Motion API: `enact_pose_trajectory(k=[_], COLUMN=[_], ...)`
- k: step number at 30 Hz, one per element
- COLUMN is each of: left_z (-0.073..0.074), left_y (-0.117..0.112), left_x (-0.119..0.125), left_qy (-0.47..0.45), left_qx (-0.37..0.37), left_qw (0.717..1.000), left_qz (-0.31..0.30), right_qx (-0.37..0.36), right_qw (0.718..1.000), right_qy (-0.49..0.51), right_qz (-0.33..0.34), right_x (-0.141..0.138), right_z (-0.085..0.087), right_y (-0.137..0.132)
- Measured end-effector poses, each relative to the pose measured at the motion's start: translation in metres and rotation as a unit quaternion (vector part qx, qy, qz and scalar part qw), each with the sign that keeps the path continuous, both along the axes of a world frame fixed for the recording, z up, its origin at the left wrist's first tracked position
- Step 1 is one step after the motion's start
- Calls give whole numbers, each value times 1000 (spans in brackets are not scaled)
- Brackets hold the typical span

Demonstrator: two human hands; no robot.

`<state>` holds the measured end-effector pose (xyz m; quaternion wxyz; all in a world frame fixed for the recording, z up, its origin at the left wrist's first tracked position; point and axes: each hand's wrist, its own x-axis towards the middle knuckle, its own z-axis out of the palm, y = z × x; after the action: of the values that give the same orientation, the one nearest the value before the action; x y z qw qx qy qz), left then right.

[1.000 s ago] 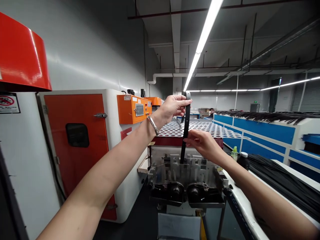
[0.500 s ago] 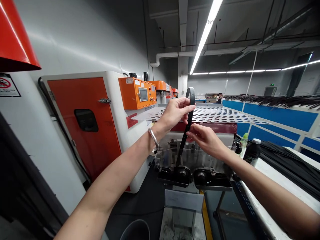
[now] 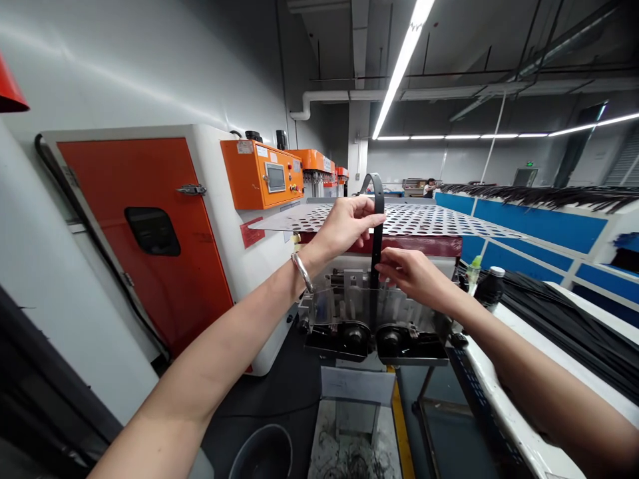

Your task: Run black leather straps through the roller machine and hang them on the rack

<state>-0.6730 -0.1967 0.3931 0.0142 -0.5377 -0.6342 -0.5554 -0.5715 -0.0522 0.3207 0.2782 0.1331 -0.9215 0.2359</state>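
Workshop: orange-door cabinet [image 3: 147, 273] frame L, machine [image 3: 344, 309] lower ctr. We've the black strap [image 3: 377, 241] upright mid-frame, top looped over; our L hand [image 3: 344, 226] pinches it high, our R hand [image 3: 412, 271] pinches lower. Prob. light, bendy, smooth; best held by its flat faces, approx. where we've got it.

Bangle [image 3: 301, 271]: silver-coloured metal on your left wrist [image 3: 313, 255], narrow, rounded and shiny
Left hand [image 3: 344, 226]: yours is bare
Right hand [image 3: 412, 273]: bare, like your left
Left arm [image 3: 214, 359], right arm [image 3: 524, 352]: you show both bare past the wrist
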Motion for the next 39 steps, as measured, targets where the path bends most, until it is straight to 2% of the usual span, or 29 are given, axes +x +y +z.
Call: enact_pose_trajectory(k=[3,6,8,10,11,13,15,17,20,22,24,27,28,30,32,35,39], left_z=[-13,-25,-33,-41,-45,-55,-68,-88,-137,-181,-229,-294,-311,-336,-351,-360,-363], left_y=[0,0,1,0,-1,-10,-27,-50,-85,-102,-115,-128,-132,-138,-142,-140,-123], left_x=[-3,-4,-3,-1,1,9,20,36,65,84,103,128,135,148,157,160,154], left_qy=[43,116,152,175,184,195,177,116,-12,-110,-218,-346,-372,-406,-423,-432,-484], left_qx=[-35,-53,-80,-108,-111,-91,-52,-15,4,-25,-73,-117,-123,-131,-139,-161,-214], left_qw=[998,989,978,966,961,955,958,968,972,963,941,897,885,868,858,852,826], left_qz=[31,80,117,157,176,206,218,221,233,244,249,249,250,254,256,248,196], right_qx=[69,60,18,-24,-37,-54,-78,-138,-288,-371,-406,-398,-391,-374,-359,-360,-402], right_qw=[995,991,996,995,991,977,963,952,926,901,885,884,886,893,899,894,854], right_qy=[19,36,-3,-81,-126,-205,-257,-270,-236,-214,-209,-215,-218,-223,-230,-254,-327], right_qz=[-63,-110,-89,-48,-29,-11,-18,-42,-63,-72,-92,-118,-118,-111,-96,-80,-45], right_x=[9,31,51,69,76,85,83,73,48,31,18,10,9,11,16,27,50], right_z=[-7,-13,-21,-39,-53,-94,-146,-201,-265,-289,-301,-303,-302,-299,-300,-306,-321], right_y=[3,0,-6,-11,-13,-14,-12,-10,-9,-11,-14,-18,-18,-18,-19,-23,-41])
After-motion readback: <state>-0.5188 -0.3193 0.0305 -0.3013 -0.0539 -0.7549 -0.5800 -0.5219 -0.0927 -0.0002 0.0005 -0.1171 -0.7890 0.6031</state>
